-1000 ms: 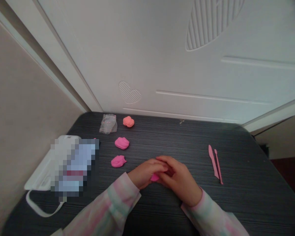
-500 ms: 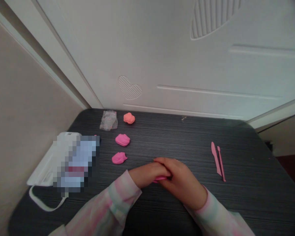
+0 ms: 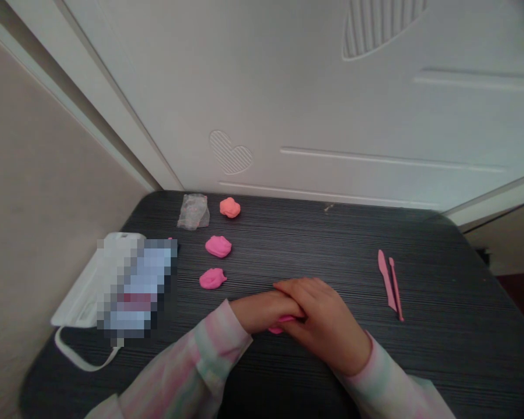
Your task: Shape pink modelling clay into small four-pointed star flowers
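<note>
A piece of pink modelling clay (image 3: 281, 325) is pressed between my two hands near the front of the dark table, mostly hidden by them. My left hand (image 3: 266, 309) is closed on it from the left. Over the left fingers lies my right hand (image 3: 325, 317), its thumb underneath by the clay. Two more lumps, an upper pink clay lump (image 3: 218, 246) and a lower pink clay lump (image 3: 212, 279), rest left of the hands. Behind them sits an orange clay lump (image 3: 230, 208).
Crumpled clear plastic (image 3: 194, 212) lies by the table's back edge. At the left are a white case (image 3: 76, 305) with a strap and a blurred-out screen (image 3: 135, 291). A pink plastic knife (image 3: 387, 280) and thin pink stick tool (image 3: 396, 290) lie at the right. A white panel stands behind.
My right hand has closed further over the left, flattening the clay between them, with more pink now showing at the lower edge. The whole view has shifted slightly.
</note>
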A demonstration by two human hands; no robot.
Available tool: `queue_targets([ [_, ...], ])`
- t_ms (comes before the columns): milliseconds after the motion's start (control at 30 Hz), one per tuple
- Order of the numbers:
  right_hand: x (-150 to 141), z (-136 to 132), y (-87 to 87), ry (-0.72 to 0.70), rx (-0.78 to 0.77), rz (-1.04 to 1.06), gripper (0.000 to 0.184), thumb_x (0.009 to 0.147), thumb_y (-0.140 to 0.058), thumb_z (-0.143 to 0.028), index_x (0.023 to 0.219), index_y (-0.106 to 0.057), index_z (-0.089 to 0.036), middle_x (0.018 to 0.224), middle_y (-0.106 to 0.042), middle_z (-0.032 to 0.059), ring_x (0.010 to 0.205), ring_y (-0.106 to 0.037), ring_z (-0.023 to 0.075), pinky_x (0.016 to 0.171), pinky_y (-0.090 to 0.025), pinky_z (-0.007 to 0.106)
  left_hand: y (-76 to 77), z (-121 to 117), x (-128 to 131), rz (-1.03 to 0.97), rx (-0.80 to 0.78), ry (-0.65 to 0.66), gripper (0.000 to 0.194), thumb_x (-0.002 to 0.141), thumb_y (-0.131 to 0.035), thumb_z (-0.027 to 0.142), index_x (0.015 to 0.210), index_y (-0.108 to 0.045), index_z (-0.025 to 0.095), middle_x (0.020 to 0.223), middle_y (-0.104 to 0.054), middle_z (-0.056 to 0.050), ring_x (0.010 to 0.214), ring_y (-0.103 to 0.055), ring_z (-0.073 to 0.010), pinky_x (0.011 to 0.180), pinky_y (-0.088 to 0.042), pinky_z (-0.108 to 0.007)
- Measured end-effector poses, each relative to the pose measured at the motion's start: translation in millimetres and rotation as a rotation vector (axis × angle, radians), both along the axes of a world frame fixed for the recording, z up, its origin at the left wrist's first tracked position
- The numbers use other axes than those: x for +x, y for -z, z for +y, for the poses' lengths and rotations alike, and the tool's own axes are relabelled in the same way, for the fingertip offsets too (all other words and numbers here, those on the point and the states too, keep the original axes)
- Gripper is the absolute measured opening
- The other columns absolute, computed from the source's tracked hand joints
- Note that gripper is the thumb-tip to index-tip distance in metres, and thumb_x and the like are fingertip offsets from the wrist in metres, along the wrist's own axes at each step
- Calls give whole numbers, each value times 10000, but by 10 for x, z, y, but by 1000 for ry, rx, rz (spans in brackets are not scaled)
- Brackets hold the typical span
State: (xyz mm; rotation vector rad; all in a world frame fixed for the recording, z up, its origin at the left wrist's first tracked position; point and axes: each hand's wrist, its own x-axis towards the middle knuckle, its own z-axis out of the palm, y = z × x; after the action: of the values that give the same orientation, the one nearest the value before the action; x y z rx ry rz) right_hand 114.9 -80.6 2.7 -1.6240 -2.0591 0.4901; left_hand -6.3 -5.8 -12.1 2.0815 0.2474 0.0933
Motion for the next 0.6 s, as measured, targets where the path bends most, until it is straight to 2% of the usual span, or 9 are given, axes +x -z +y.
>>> queue_targets([
  [100, -5, -3, 2, 17, 7, -12, 380, 680, -605, -243, 1050, -521, -209, 975, -626, 45, 874, -565, 187, 777, -424, 343, 87, 4, -27, 11, -76, 82, 236, 704, -511, -5, 893, -606, 102, 986, -624, -43, 951, -541, -111, 869, -398, -185],
  [200, -12, -3, -2, 29, 18, -11, 394, 661, -619, -220, 1042, -517, -229, 999, -617, 25, 896, -559, 178, 797, -420, 330, 147, -10, -44, 6, -152, 60, 235, 720, -476, -2, 895, -601, 93, 1009, -607, -55, 987, -518, -130, 906, -376, -226],
  [333, -28, 2, -11, 45, 21, -25, 374, 650, -610, -190, 1014, -534, -229, 1000, -616, 30, 891, -561, 177, 800, -423, 318, 108, -32, -65, -1, -239, -27, 268, 710, -416, -23, 834, -616, 104, 960, -616, -55, 953, -525, -147, 884, -387, -268],
  [500, -25, 13, 4, 69, 31, -39, 391, 639, -611, -188, 1020, -532, -221, 998, -617, 36, 897, -560, 187, 798, -431, 325, 44, -34, -44, -16, -515, -153, 262, 635, -463, -18, 686, -629, 178, 836, -629, -1, 868, -529, -150, 861, -377, -276],
  [600, -6, 19, 38, 93, 96, -65, 437, 658, -609, -222, 1077, -489, -196, 1037, -599, 67, 941, -541, 206, 815, -422, 359, 59, -58, 40, -51, -620, -182, 233, 646, -444, 25, 706, -621, 165, 767, -624, 2, 787, -528, -136, 788, -408, -273],
])
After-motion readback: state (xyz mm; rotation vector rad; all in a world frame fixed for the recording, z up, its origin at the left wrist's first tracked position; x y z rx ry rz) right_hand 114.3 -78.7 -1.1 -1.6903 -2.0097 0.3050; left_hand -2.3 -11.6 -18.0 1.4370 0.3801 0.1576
